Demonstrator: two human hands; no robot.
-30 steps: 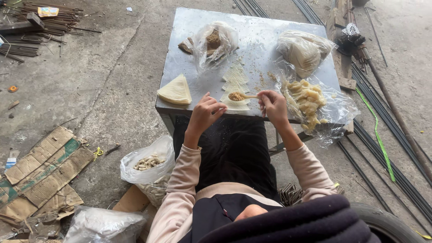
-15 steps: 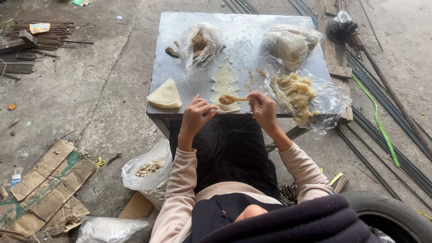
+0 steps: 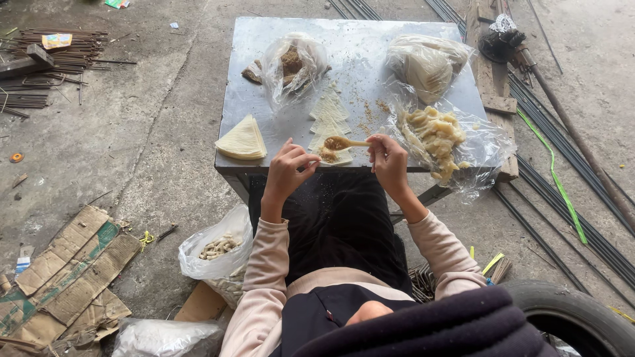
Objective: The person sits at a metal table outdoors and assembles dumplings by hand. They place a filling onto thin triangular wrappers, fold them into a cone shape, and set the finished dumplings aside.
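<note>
one spoon [image 3: 344, 143] — right hand [image 3: 389, 162]; four wrappers [image 3: 330, 125]

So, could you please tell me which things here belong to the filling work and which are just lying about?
In use:
- right hand holding the wooden spoon of filling
- left hand at the triangular wrapper
- row of wrappers
- wrapper stack
- bag of filling
- metal table

Lying about:
- metal rods
- cardboard
- tyre
</note>
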